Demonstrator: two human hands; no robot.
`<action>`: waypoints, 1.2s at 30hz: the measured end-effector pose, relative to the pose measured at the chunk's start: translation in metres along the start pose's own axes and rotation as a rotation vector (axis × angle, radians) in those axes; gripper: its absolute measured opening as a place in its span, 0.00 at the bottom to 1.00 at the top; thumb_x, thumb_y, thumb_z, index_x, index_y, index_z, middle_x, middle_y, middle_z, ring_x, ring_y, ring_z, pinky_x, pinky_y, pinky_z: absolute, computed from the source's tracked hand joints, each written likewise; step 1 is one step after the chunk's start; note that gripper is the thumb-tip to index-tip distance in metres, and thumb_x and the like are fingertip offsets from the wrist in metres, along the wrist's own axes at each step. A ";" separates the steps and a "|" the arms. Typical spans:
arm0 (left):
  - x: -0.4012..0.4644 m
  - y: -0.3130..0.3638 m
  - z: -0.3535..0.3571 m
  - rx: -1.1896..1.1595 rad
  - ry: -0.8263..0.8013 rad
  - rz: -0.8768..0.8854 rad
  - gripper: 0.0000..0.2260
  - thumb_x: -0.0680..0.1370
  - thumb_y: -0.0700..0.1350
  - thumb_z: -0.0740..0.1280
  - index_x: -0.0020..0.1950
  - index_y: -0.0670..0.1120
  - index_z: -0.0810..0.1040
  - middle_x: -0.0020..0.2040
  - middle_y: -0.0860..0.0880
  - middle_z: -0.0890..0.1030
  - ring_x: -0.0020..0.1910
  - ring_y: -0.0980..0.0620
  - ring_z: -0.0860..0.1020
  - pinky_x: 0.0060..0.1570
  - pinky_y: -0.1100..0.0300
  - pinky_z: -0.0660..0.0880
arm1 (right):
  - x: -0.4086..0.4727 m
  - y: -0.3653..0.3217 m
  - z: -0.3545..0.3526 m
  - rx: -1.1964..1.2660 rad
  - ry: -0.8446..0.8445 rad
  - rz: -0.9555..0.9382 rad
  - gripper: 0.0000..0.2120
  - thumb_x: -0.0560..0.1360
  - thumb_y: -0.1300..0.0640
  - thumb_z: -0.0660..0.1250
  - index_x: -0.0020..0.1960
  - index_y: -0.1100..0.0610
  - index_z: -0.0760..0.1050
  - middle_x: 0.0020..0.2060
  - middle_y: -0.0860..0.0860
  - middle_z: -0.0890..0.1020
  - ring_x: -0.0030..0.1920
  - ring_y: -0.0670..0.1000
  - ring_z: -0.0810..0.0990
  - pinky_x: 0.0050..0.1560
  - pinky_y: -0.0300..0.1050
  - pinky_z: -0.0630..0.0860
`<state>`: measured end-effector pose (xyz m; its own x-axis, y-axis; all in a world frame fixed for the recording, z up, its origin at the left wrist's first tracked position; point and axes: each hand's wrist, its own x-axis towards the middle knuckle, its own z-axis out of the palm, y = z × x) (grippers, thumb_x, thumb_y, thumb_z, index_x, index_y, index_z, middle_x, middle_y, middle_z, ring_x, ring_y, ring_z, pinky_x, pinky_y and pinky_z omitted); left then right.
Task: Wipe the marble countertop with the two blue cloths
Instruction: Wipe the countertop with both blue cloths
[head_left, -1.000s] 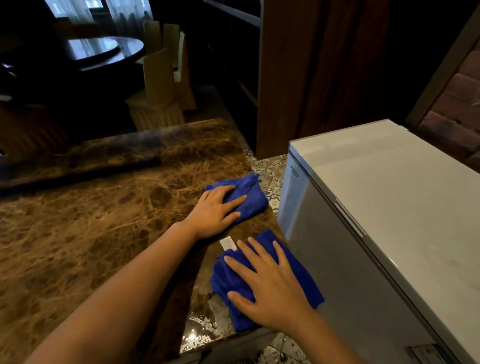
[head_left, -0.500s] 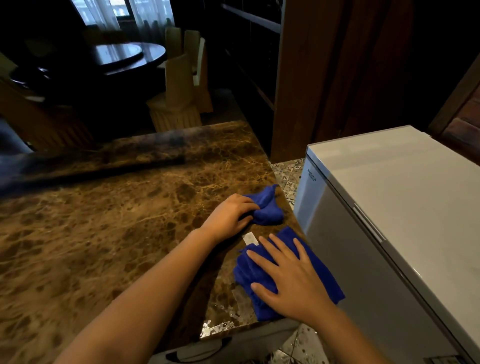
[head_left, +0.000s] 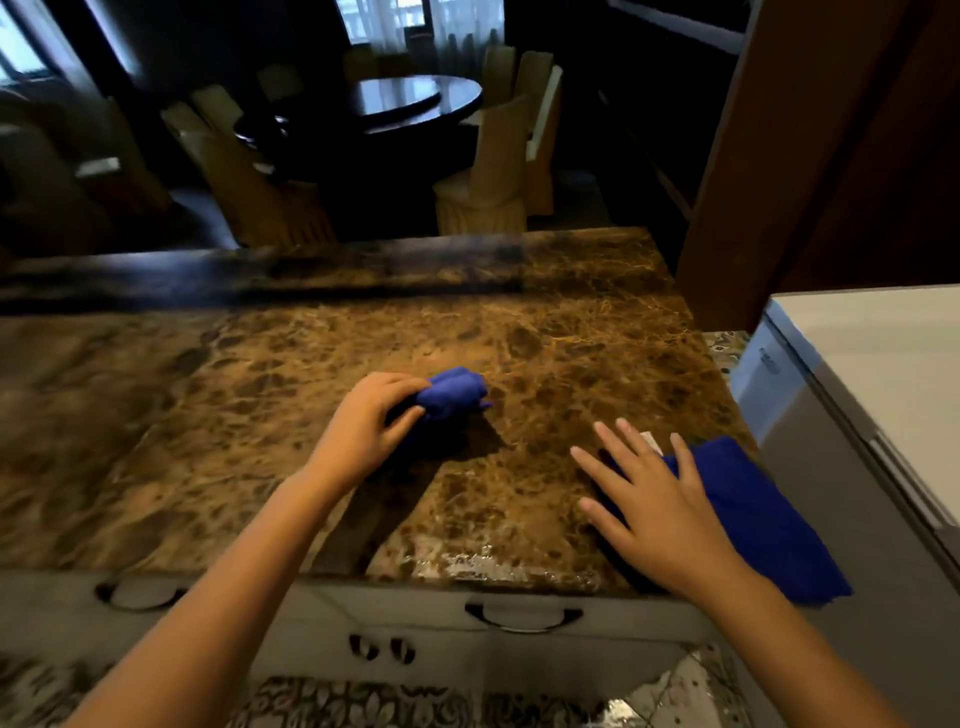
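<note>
Your left hand (head_left: 363, 426), now bunching its cloth (head_left: 452, 397), has slid left across the desk (head_left: 208, 415); your right hand (head_left: 660, 504) stays flat, open on the second cloth (head_left: 758, 514). The wipe is spreading.

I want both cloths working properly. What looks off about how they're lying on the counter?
The right cloth hangs past the marble countertop's near right corner, under the flat right hand. The left cloth is bunched in the left hand, so it covers little marble.
</note>
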<state>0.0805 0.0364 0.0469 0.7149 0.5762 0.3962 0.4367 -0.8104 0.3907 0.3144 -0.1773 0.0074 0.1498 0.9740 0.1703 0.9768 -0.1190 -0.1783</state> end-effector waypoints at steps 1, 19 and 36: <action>-0.011 -0.008 -0.006 0.026 0.010 -0.037 0.17 0.72 0.48 0.62 0.55 0.39 0.78 0.52 0.40 0.81 0.52 0.49 0.74 0.54 0.64 0.64 | 0.003 0.001 0.001 -0.013 -0.009 0.012 0.33 0.73 0.34 0.34 0.70 0.45 0.61 0.73 0.50 0.60 0.73 0.49 0.48 0.68 0.63 0.46; -0.001 -0.069 0.024 0.326 -0.403 -0.285 0.22 0.79 0.56 0.46 0.73 0.55 0.53 0.77 0.49 0.52 0.75 0.52 0.49 0.69 0.39 0.41 | -0.001 0.011 0.011 -0.037 -0.134 0.174 0.32 0.70 0.38 0.35 0.71 0.43 0.56 0.74 0.47 0.57 0.74 0.48 0.47 0.70 0.62 0.45; -0.011 -0.048 0.048 0.294 -0.389 -0.098 0.27 0.72 0.69 0.40 0.71 0.64 0.47 0.75 0.55 0.50 0.74 0.53 0.48 0.69 0.39 0.53 | -0.023 0.036 0.000 0.011 -0.049 0.211 0.26 0.73 0.35 0.38 0.70 0.39 0.49 0.73 0.45 0.53 0.73 0.48 0.46 0.69 0.63 0.42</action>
<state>0.0778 0.0642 -0.0160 0.7891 0.6142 0.0081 0.6075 -0.7823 0.1375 0.3463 -0.2041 -0.0032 0.3430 0.9359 0.0803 0.9227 -0.3196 -0.2156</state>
